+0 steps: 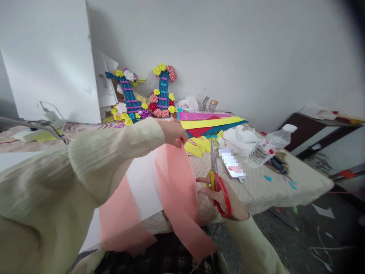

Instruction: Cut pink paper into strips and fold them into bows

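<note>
My left hand (174,131) is closed on the top end of a long salmon-pink paper strip (178,179), which hangs down over the table's front edge. Red-and-yellow-handled scissors (219,186) are held in my right hand (221,199), blades pointing up and away; its index finger stretches towards the strip. Another salmon-pink paper piece (122,217) lies under my left arm, partly hidden by the sleeve. White paper (145,182) shows between the two pink pieces.
Flower-trimmed blue decorations (163,91) lean on the back wall. Coloured paper sheets (211,123) and yellow scraps (196,146) lie beyond my hands. A phone (232,163) and a water bottle (270,146) are to the right. Scraps litter the floor beyond the table's edge.
</note>
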Demonstrator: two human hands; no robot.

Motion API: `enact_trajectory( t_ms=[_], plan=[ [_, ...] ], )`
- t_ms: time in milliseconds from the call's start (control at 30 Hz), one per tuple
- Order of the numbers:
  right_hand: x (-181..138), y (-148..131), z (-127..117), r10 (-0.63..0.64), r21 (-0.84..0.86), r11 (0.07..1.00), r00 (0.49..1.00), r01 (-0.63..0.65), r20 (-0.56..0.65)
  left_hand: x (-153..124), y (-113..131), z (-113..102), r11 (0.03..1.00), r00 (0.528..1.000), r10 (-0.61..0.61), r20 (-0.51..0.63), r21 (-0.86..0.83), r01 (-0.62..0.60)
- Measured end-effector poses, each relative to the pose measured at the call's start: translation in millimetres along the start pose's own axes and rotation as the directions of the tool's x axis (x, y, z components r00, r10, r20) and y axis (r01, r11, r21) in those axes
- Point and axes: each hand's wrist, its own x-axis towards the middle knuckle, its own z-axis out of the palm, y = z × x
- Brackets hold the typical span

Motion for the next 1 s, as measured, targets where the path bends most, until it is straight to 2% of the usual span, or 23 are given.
enact_trajectory(
  t_ms=[200,333,433,567,667,800,1000],
  plan=[
    [12,4,20,0.002,0.006,1.0,0.994,-0.003,0.108,-45,-6,-32,0.985,0.985,-0.168,-0.034,-0.052,0.166],
    [15,4,21,-0.109,-0.108,0.987,0.992,0.115,0.056,-73,-13,-41,0.941,0.954,-0.3,0.014,-0.161,0.298],
    [17,-10,16,-0.202,-0.236,0.95,0.979,0.204,0.032,-90,-16,-42,0.896,0.923,-0.38,0.065,-0.221,0.385],
    [24,-43,3,-0.262,-0.395,0.878,0.962,0.269,0.071,-108,-17,-40,0.875,0.896,-0.44,0.066,-0.195,0.444],
    [40,-62,-10,-0.308,-0.573,0.75,0.941,0.331,0.14,-117,-18,-34,0.878,0.894,-0.429,0.129,-0.171,0.446],
    [79,-67,-22,-0.31,-0.755,0.587,0.942,0.293,0.125,-122,-24,-15,0.876,0.888,-0.434,0.151,-0.158,0.456],
    [138,-55,-22,-0.309,-0.804,0.526,0.943,0.279,0.125,-124,-38,35,0.831,0.848,-0.527,0.05,-0.177,0.527]
  ],
)
